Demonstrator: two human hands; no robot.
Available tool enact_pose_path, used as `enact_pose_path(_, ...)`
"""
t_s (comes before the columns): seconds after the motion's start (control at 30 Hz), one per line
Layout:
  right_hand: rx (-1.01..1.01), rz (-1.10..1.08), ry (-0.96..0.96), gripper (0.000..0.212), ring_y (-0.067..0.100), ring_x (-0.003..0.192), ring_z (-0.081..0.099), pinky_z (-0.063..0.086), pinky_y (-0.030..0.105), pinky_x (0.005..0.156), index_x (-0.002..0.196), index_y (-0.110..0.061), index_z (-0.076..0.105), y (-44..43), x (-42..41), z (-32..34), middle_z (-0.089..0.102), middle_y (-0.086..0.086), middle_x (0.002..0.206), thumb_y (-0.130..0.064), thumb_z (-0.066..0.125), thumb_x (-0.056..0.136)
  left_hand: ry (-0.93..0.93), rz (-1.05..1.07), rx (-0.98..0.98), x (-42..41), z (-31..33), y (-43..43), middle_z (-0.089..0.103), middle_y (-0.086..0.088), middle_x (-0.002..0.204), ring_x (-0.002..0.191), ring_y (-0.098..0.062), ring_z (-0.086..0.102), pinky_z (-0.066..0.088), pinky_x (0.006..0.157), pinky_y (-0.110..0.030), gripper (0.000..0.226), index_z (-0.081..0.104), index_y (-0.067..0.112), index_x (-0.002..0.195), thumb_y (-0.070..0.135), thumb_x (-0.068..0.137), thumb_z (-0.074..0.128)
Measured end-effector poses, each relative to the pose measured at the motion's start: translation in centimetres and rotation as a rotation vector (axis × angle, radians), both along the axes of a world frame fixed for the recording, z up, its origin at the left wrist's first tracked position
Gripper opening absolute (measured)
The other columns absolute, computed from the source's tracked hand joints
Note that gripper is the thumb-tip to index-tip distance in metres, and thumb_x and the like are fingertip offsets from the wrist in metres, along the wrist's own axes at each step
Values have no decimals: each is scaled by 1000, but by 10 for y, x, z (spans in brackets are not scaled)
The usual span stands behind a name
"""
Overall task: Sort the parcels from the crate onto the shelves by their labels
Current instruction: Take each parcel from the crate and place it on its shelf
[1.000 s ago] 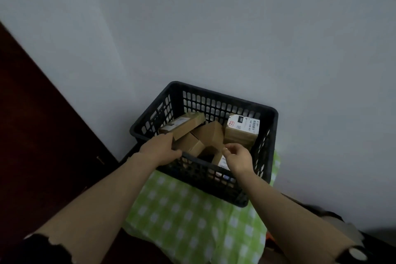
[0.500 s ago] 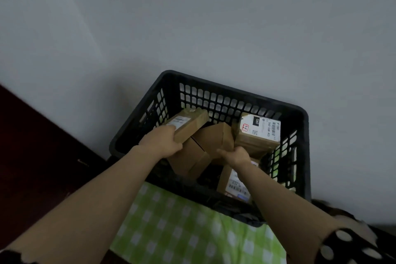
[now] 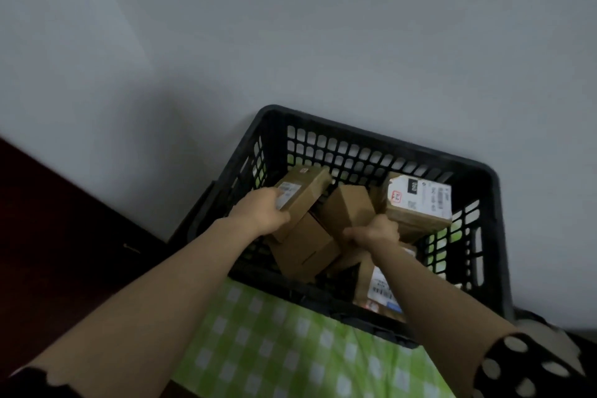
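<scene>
Grey wall fills the upper half of the view, with a dark red-brown panel (image 3: 48,236) along its left side. Below, a table under a green checked cloth (image 3: 274,342) carries a black plastic crate (image 3: 491,213) at its far edge, set against the wall.

Several cardboard parcels lie jumbled in the crate. The left hand (image 3: 261,213) reaches over the crate's near rim and grips the near end of a long flat box (image 3: 307,191), fingers curled over its white label; the box tilts up toward the far left corner of the crate. The right hand (image 3: 374,233) is clenched around the lower end of a plain brown box (image 3: 349,203) standing tilted in the middle.

Just right of that hand sits a bigger box with a large white label (image 3: 420,203) on top. A second plain box (image 3: 303,249) lies under the long flat one. A parcel with a barcode label (image 3: 376,284) leans near the crate's front wall, partly hidden by the right forearm.

A black sleeve with white dots (image 3: 523,362) covers the right upper arm.
</scene>
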State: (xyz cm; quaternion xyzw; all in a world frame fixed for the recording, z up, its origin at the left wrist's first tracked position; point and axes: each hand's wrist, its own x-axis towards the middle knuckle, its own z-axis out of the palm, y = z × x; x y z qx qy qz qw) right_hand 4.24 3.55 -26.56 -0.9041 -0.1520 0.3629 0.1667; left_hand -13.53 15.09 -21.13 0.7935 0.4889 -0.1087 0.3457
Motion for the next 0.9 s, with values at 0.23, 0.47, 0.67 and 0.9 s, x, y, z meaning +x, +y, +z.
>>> enact_pose_path(0.23,235,485,-476,82,26,124,28,39,45,100,136,-21,30,-24,-18,99,29,4,133,-29,76,69,-427,558,-366,7,70,-32,63,-6,90,83,-19,61,50,77,-29,44,60,7,104,47,87,61)
enact_pose_path(0.47,733,829,-922,91,27,112,35,52,42,88,129,-14,42,-58,-18,137,36,9,124,3,79,47,-634,741,-771,4,137,-54,60,-10,100,90,-23,61,54,71,-35,71,47,8,120,55,72,72)
enact_pose_path(0.67,832,1014,-611,95,23,140,6,28,29,110,143,-26,15,-81,0,154,-1,-4,151,-9,67,65,-760,702,-672,-8,152,-70,64,-13,104,92,-24,63,55,65,-31,40,58,5,114,18,79,72)
enact_pose_path(0.9,1019,74,68,54,17,128,37,36,38,107,140,-22,34,-67,-3,187,30,1,146,-21,56,90,-781,567,-584,-34,166,-73,66,-16,111,96,-25,61,54,77,-32,63,65,1,110,13,50,80)
